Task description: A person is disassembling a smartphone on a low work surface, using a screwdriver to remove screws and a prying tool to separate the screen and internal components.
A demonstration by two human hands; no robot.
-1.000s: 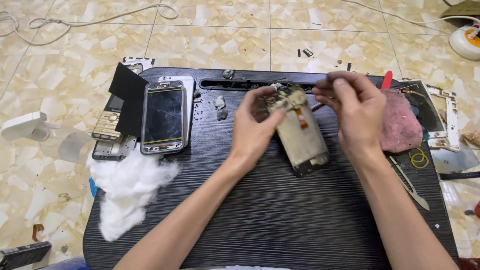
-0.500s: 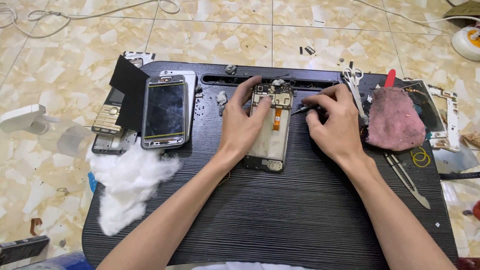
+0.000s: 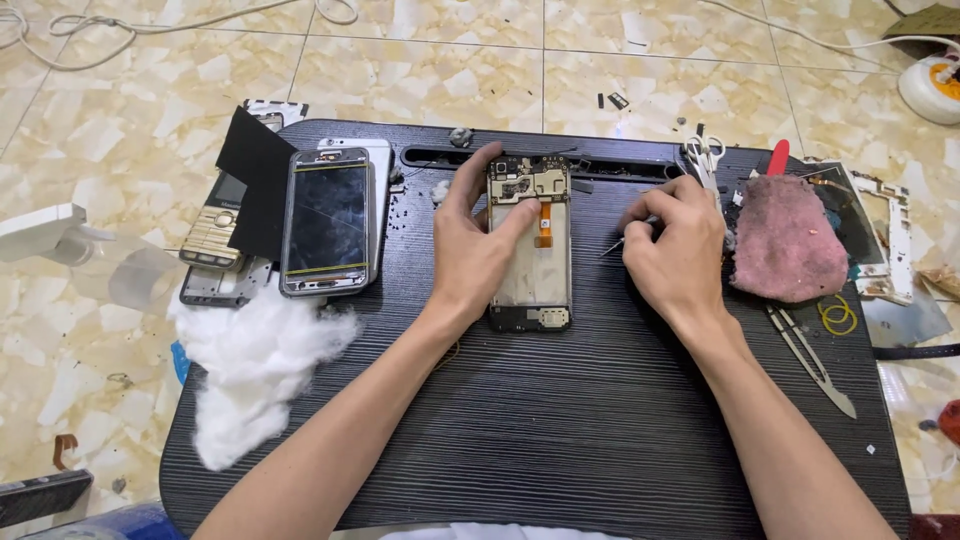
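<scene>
A low black tray table (image 3: 560,440) is set on a tiled floor (image 3: 420,70), and the opened phone (image 3: 531,245) is laid flat near its middle, back cover already off, so that the circuit board at the top end and an orange ribbon cable down the centre are exposed. The work is judged to be partway through the strip-down: the shell has been removed, but the board and the cable are seen in place, so the inner parts are yet to be lifted out.

The phone is pinned by the left hand (image 3: 478,245), thumb pressed across the upper board and fingers spread along its left edge. A thin pointed tool (image 3: 622,240) is pinched in the right hand (image 3: 675,250), which is closed narrowly around it just beside the phone's right edge.

To the left, a wad of white cotton (image 3: 255,365) is spread over the table edge, and a second phone with a cracked screen (image 3: 327,222) is stacked on other handsets. To the right, a pink cloth (image 3: 785,240), a bare phone frame (image 3: 880,235), small scissors (image 3: 703,155) and tweezers (image 3: 810,355) are kept. Nothing is laid between the hands and the phone
</scene>
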